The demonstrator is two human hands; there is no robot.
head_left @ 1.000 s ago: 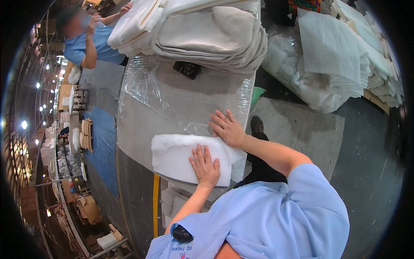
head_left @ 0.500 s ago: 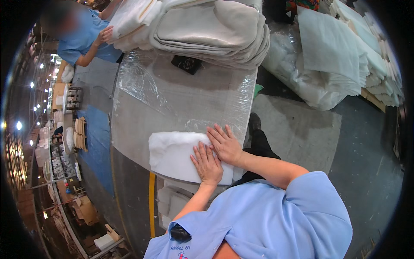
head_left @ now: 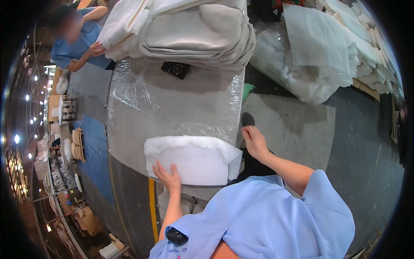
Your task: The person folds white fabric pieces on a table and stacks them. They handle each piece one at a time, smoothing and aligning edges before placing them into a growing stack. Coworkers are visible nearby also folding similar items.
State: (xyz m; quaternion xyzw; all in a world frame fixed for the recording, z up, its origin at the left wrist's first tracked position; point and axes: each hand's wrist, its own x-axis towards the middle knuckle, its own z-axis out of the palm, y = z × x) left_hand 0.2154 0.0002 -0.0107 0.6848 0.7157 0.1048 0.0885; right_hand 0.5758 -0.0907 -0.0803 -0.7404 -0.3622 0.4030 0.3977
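A thick white padding piece (head_left: 196, 166) lies at the near end of the table, with a fluffy raised layer along its far side and a loose flap at its right end. My left hand (head_left: 170, 178) rests on its near left part, fingers spread. Past the table's right edge, my right hand (head_left: 255, 142) is raised apart from the padding. Its fingers are curled in, and whatever they may hold is hidden.
Plastic film covers the table (head_left: 172, 108). Grey-white padding pieces (head_left: 194, 34) are stacked at its far end beside a small black object (head_left: 176, 69). A co-worker's hand (head_left: 95, 48) touches that stack. Bagged white sheets (head_left: 319, 47) stand at the right.
Both hands were flat on the padding's right half. My right hand has lifted away to the right, and my left has slid left. The padding's right end now shows a loose flap.
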